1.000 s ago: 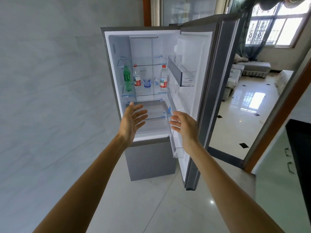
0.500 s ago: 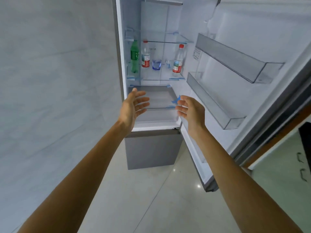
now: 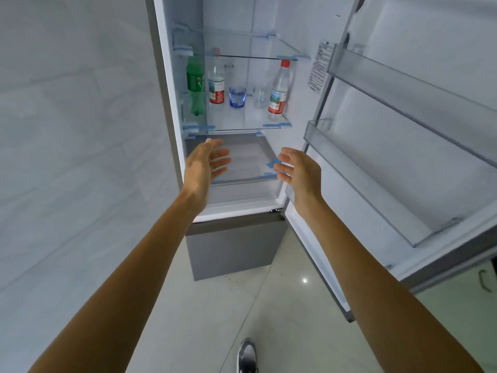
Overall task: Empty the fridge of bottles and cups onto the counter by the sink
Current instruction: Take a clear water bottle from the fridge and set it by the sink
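Observation:
The fridge (image 3: 172,109) stands open in front of me. On its glass shelf (image 3: 242,125) stand a green bottle (image 3: 195,84) at the left, a clear bottle with a red label (image 3: 216,82), a blue cup (image 3: 237,96), a small clear cup (image 3: 260,98) and another red-capped water bottle (image 3: 279,88) at the right. My left hand (image 3: 205,165) and my right hand (image 3: 300,170) are both stretched out below that shelf, fingers straight, palms facing each other, holding nothing.
The fridge door (image 3: 430,130) hangs open to the right with two empty door bins (image 3: 357,168). A tiled wall (image 3: 75,130) runs along the left. Below is a pale glossy floor (image 3: 269,305), with my shoe (image 3: 246,355) at the bottom. A pale cabinet front (image 3: 468,300) shows at the far right.
I have stepped closer to the fridge, which now fills the view. Both hands stay outstretched and empty, nearer to the shelf with the bottles.

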